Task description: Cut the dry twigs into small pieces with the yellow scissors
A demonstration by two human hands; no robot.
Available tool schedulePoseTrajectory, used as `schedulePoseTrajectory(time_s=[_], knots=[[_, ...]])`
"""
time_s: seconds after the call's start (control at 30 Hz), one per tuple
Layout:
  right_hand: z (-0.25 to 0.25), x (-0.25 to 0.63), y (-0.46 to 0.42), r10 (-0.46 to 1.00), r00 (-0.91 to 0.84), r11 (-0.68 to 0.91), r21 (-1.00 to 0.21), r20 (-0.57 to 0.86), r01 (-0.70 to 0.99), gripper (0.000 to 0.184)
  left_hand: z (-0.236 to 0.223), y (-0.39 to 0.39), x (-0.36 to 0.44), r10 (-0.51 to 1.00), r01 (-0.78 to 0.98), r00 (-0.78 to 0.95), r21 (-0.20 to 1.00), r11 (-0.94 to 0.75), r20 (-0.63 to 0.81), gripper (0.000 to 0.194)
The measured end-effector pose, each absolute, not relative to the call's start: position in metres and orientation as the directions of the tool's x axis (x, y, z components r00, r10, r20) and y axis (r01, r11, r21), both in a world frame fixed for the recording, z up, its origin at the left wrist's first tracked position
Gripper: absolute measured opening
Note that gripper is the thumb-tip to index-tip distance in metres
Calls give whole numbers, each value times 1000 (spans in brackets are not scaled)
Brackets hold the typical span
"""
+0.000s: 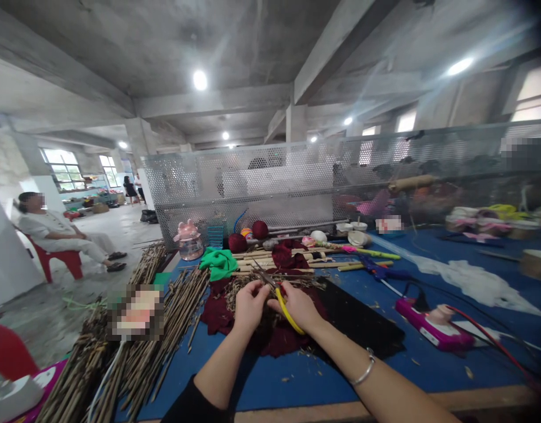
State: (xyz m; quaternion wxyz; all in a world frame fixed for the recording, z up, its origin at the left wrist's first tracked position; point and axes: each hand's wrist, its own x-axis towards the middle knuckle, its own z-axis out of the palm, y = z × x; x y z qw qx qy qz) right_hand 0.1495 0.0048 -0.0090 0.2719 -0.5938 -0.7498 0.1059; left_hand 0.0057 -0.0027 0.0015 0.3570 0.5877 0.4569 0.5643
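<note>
While my right hand (300, 305) has the yellow-handled scissors (290, 316) looped in its fingers, blades pointing up and away from me, my left hand (249, 305) is narrowed to a pinch beside it. Whether a thin piece sits between those left fingertips, I cannot tell. Both hands are over a heap of short dried stems (231, 291) on a dark red cloth (216, 314), which lies on the blue tabletop (270, 388).

Small loose scraps (312, 353) dot the table close to me, so I judge that some snipping is done. The heap under my hands looks tangled and unsorted, and I see no finished piece in it, so I take the work to be partway at most. Long, thin stalks (177, 305) lie in a big spread to the left, apparently unworked. How much of all this is left to handle, I cannot judge. Beyond the heap lie pale rods (253, 256), with a green cloth (218, 263) near their left ends.
</note>
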Motion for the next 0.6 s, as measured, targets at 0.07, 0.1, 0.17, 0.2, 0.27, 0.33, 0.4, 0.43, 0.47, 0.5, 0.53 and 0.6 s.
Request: schedulePoseTrajectory(time_s=[0.07, 0.1, 0.17, 0.2, 0.27, 0.33, 0.4, 0.43, 0.47, 0.5, 0.53, 0.6], knots=[[-9, 150, 4, 936, -181, 317, -497, 301, 808, 44, 1, -2, 5, 947, 119, -51, 944, -309, 316, 29], [-9, 150, 4, 925, -207, 352, -511, 319, 784, 46, 0, -1, 5, 950, 116, -54, 947, -299, 306, 29], [-10, 151, 5, 901, -252, 415, -532, 353, 738, 47, -2, -1, 6, 955, 107, -69, 954, -282, 290, 30], [-10, 151, 5, 893, -268, 434, -538, 361, 722, 46, -3, 0, 6, 955, 100, -75, 955, -279, 287, 30], [-9, 151, 6, 888, -285, 449, -546, 361, 707, 45, -4, 0, 7, 952, 87, -91, 955, -284, 291, 30], [-8, 151, 6, 889, -287, 449, -549, 357, 705, 43, -5, 0, 7, 949, 71, -104, 954, -292, 299, 31], [-8, 150, 5, 890, -282, 445, -544, 358, 712, 43, -5, 0, 8, 948, 62, -104, 953, -295, 301, 30], [-7, 150, 5, 891, -277, 441, -536, 359, 720, 42, -5, -1, 8, 949, 63, -103, 954, -294, 299, 30], [-7, 149, 5, 892, -271, 436, -527, 362, 730, 43, -4, -1, 8, 949, 65, -102, 954, -293, 298, 30], [-7, 148, 4, 892, -263, 431, -515, 368, 741, 44, -4, -1, 8, 949, 69, -100, 954, -293, 299, 30], [-6, 147, 4, 891, -254, 426, -502, 375, 753, 45, -3, -2, 8, 948, 71, -101, 953, -295, 301, 30], [-5, 146, 4, 884, -241, 424, -474, 400, 772, 47, -2, -3, 9, 947, 60, -101, 952, -302, 306, 28]])
